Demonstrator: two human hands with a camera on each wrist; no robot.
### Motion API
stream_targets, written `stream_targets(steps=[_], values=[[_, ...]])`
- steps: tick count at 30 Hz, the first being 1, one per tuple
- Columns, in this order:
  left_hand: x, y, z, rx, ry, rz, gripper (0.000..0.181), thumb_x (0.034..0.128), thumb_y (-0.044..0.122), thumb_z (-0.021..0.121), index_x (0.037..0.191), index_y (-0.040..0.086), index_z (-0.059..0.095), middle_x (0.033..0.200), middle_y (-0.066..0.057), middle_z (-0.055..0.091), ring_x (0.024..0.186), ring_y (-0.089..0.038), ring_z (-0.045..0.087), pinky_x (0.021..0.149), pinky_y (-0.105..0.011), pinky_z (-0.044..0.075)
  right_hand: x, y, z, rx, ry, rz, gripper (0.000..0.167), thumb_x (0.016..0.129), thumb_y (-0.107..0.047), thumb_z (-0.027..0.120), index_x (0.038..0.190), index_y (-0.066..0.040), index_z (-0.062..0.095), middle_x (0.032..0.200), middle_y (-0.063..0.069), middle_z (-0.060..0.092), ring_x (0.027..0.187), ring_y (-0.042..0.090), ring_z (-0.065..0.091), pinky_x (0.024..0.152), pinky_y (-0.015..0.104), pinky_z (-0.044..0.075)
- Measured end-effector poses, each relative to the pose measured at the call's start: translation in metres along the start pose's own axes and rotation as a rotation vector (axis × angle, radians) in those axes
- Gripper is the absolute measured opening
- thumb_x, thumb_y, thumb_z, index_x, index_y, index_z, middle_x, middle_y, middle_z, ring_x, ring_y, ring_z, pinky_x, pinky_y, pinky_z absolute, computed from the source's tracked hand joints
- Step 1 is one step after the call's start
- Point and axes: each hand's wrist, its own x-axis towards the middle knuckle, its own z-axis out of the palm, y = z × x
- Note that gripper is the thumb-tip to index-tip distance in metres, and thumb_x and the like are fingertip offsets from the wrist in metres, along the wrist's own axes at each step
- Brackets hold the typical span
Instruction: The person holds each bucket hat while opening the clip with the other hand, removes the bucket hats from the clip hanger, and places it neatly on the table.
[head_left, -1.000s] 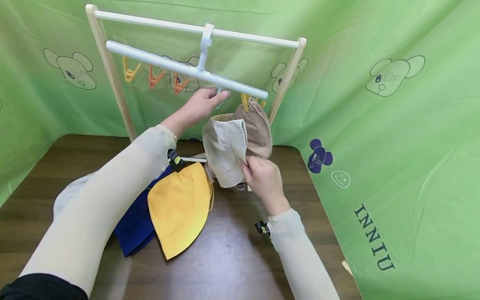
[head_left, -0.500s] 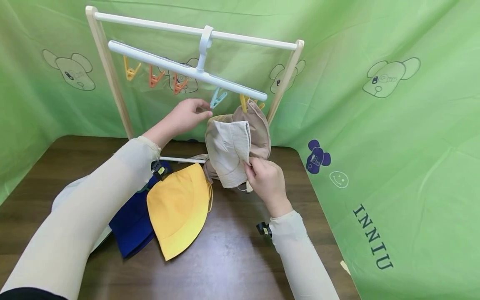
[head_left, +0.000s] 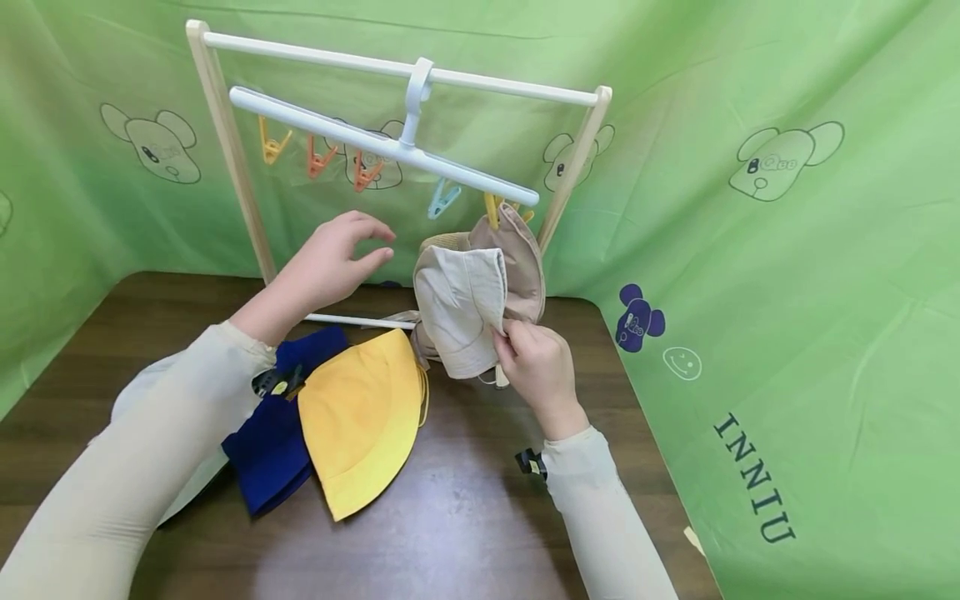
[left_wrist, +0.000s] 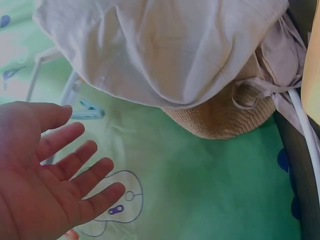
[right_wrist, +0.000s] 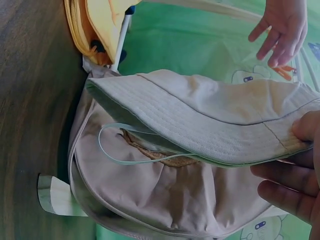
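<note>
Hat (head_left: 456, 302) — cream, brim (right_wrist: 185, 130) row-stitched — pinched by right hand (head_left: 538, 367); left hand (head_left: 330, 258) loosely spread.

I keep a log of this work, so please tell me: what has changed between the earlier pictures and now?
The left hand let go of the light-blue clip and moved left and down. The right hand still pinches the off-white bucket hat by its brim, and the beige hat still hangs from the rightmost yellow clip.

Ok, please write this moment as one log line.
left hand: empty; right hand: pinches cream hat; beige hat: on yellow clip; blue clip: bare
</note>
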Motion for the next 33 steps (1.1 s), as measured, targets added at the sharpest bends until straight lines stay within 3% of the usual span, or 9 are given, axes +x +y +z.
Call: stream_targets(steps=[8, 15, 19, 23, 33], values=[[-0.041, 0.003, -0.002, -0.051, 0.068, 0.065, 0.031, 0.1039, 0.031, 0.062, 0.129, 0.014, 0.068, 0.141, -0.004, 0.058, 0.133, -0.027, 0.053, 0.108, -0.052, 0.043, -0.002, -0.002, 0.002, 0.012, 0.012, -0.003, 0.013, 0.092, -0.009, 0.072, 0.082, -0.005, 0.065, 0.062, 0.005, 0.058, 0.051, 0.027, 0.056, 0.054, 0.041, 0.049], [-0.079, 0.004, 0.005, -0.040, 0.107, 0.196, 0.023, 0.1012, 0.021, 0.067, 0.123, 0.014, 0.071, 0.136, -0.003, 0.062, 0.126, -0.023, 0.058, 0.093, -0.045, 0.052, -0.003, -0.005, 0.005, -0.014, 0.004, -0.017, 0.009, 0.092, -0.010, 0.072, 0.085, -0.005, 0.068, 0.064, 0.004, 0.061, 0.053, 0.026, 0.058, 0.054, 0.039, 0.049], [-0.100, 0.004, 0.012, -0.082, 0.124, 0.235, 0.023, 0.0988, 0.016, 0.070, 0.122, 0.015, 0.072, 0.134, -0.003, 0.063, 0.125, -0.022, 0.059, 0.093, -0.044, 0.052, -0.004, -0.005, 0.004, -0.017, 0.024, -0.038, 0.006, 0.090, -0.009, 0.072, 0.086, -0.007, 0.069, 0.065, 0.003, 0.063, 0.053, 0.025, 0.059, 0.052, 0.038, 0.048], [-0.112, 0.005, 0.017, -0.116, 0.143, 0.240, 0.023, 0.0975, 0.013, 0.071, 0.121, 0.015, 0.073, 0.132, -0.001, 0.065, 0.125, -0.021, 0.059, 0.097, -0.042, 0.051, -0.004, -0.001, 0.004, -0.008, 0.036, -0.052, 0.005, 0.088, -0.007, 0.073, 0.086, -0.007, 0.069, 0.066, 0.003, 0.065, 0.053, 0.026, 0.061, 0.051, 0.039, 0.049], [-0.126, 0.002, 0.031, -0.140, 0.146, 0.216, 0.021, 0.0978, 0.013, 0.070, 0.119, 0.017, 0.074, 0.131, 0.002, 0.065, 0.123, -0.018, 0.060, 0.095, -0.037, 0.050, -0.004, 0.002, 0.005, -0.002, 0.015, -0.064, 0.005, 0.088, -0.005, 0.070, 0.084, -0.008, 0.067, 0.064, 0.002, 0.063, 0.052, 0.024, 0.059, 0.051, 0.039, 0.048]])
